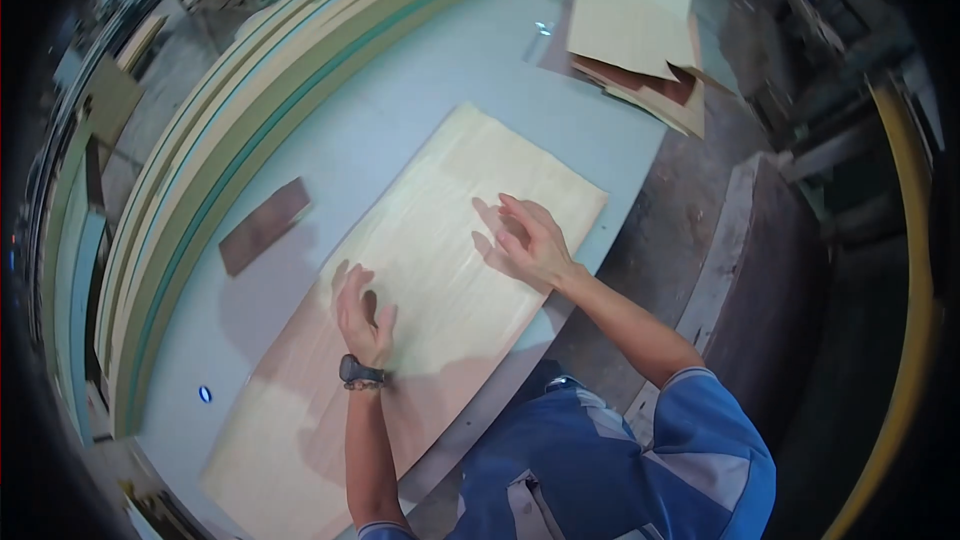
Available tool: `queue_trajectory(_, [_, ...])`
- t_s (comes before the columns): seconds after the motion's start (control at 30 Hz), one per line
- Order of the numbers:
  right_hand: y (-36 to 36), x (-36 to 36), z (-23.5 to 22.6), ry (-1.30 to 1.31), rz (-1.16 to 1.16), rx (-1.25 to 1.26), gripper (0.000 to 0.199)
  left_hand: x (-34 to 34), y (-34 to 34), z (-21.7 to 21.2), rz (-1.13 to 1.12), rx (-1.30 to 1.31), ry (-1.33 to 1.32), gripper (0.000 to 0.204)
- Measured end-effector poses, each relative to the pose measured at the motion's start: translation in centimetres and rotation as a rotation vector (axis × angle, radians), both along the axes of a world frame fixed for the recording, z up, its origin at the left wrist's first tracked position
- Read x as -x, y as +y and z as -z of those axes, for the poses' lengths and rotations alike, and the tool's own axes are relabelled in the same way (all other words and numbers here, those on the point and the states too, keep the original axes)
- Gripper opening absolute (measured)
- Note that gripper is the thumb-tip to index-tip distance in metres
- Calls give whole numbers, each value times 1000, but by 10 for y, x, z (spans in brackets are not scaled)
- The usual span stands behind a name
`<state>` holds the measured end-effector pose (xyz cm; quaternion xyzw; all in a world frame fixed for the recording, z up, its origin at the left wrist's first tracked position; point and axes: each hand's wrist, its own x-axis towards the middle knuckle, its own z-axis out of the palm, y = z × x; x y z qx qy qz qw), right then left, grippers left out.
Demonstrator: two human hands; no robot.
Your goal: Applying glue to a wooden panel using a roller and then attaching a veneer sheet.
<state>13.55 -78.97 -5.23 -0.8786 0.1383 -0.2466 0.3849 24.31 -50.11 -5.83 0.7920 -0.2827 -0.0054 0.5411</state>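
Observation:
A long sheet of pale wood veneer (pixel 430 240) lies across the light table in front of me. Over its left edge, about midway along, is my left hand (pixel 365 318), fingers apart and slightly curled, a dark watch on the wrist. My right hand (pixel 535 242) is above the sheet near its right edge, fingers loosely spread and pointing left. Neither hand holds anything. Shadows fall on the veneer beside both hands; whether the fingertips touch it I cannot tell.
A small brown wood piece (pixel 265 226) lies left of the veneer. Long stacked boards (pixel 300 80) with green edges line the table's far left side. More veneer sheets (pixel 632 15) are piled at the far right corner. A small blue-rimmed round object (pixel 205 394) sits lower left.

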Motion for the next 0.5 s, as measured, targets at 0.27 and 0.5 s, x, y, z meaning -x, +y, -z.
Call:
queue_trajectory(0.27, [-46, 14, 0, 163, -157, 265, 62, -35, -41, 16, 51, -381, -280, 68])
queue_trajectory(0.5, [-53, -9, 9, 236, -235, 339, 61, -45, -42, 11, 38, -491, -178, 75])
